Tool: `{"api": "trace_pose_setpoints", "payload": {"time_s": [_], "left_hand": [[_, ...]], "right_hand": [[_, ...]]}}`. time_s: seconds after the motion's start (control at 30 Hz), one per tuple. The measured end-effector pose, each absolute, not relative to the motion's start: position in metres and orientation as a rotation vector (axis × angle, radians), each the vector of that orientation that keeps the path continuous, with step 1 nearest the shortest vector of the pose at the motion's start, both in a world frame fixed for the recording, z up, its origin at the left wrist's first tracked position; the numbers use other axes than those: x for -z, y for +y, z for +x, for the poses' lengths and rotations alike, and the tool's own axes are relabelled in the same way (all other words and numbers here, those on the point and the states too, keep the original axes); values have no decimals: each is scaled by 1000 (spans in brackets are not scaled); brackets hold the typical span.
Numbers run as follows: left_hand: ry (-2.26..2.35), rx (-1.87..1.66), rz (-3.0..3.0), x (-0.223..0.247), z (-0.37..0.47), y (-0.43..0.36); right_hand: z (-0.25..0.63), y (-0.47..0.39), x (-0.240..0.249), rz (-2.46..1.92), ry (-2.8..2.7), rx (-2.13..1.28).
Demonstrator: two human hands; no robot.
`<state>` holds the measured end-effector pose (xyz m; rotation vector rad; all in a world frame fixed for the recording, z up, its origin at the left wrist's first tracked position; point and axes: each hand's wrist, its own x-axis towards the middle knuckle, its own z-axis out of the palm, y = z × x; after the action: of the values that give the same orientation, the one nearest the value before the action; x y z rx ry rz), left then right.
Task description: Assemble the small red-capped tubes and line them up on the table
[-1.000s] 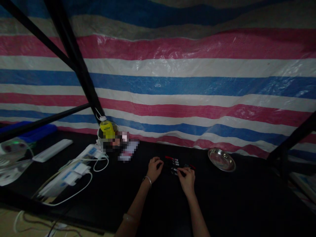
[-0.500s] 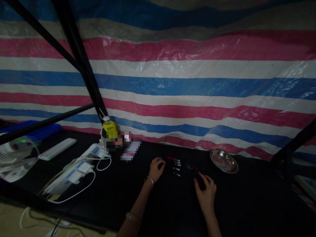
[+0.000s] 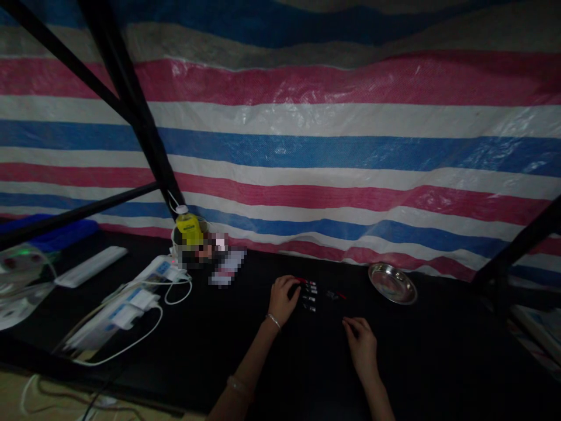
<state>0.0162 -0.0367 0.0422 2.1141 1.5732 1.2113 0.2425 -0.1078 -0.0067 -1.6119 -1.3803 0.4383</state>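
Observation:
Several small dark pieces with shiny ends [image 3: 311,299] lie in a short column on the black tabletop. A small red piece [image 3: 301,280] is at the far end of that column. My left hand [image 3: 283,299], with a bracelet at the wrist, reaches over from the left, its thumb and finger closed at the red piece. Right of the column lies another small item, dark and clear with a red end [image 3: 340,296]. My right hand [image 3: 363,344] is nearer to me than that item, thumb and fingers drawn together; whatever may be between them cannot be made out.
A round metal dish [image 3: 393,283] stands at the back right. To the left are a yellow bottle [image 3: 189,227], a power strip [image 3: 127,307] with plugs and looping white cables, and a long white bar [image 3: 92,266]. Black frame posts [image 3: 135,117] and a striped sheet [image 3: 307,149] border the table.
My left hand has moved right to the red piece, its fingers now closed there. My right hand has drawn back toward me from the right-hand item and its fingers have come together.

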Motion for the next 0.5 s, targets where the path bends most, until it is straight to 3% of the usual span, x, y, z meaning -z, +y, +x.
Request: {"api": "trace_pose_setpoints", "payload": {"time_s": [0.27, 0.5], "left_hand": [[1241, -567, 2693, -54, 85, -35], [1203, -342, 2892, -44, 98, -30]], "right_hand": [[234, -95, 8, -1608, -1354, -380], [231, -88, 6, -1568, -1379, -392]]}}
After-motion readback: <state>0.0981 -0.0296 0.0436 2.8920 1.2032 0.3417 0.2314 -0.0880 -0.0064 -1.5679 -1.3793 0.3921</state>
